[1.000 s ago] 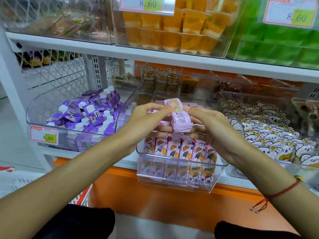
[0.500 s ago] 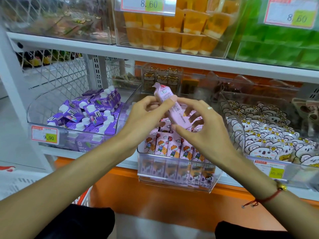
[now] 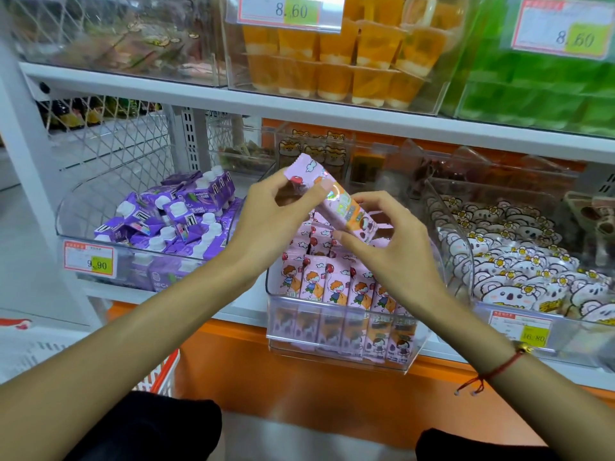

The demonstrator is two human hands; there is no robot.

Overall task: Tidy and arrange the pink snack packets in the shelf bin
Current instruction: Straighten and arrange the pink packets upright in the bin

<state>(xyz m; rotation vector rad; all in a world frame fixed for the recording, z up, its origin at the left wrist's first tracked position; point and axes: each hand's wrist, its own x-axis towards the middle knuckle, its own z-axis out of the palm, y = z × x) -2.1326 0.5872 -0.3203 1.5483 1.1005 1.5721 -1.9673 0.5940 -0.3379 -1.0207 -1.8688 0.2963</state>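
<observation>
Now we are showing the pink packet (image 3: 336, 202) face-up, turned since a moment ago; our left hand (image 3: 266, 227) and right hand (image 3: 392, 251) are pinching its ends above the bin (image 3: 339, 356).

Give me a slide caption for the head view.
Both hands hold one pink snack packet above clear plastic bin.

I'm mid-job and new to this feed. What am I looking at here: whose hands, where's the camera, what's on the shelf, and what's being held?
No machine here: these are a person's bare hands, filmed by a wide-angle camera on their head, looking forward and down. The left hand and right hand together pinch one pink snack packet, held tilted above the clear bin, where more pink packets stand upright in a row. To the left lies a bin of purple cartons; to the right, koala-print packets.
</observation>
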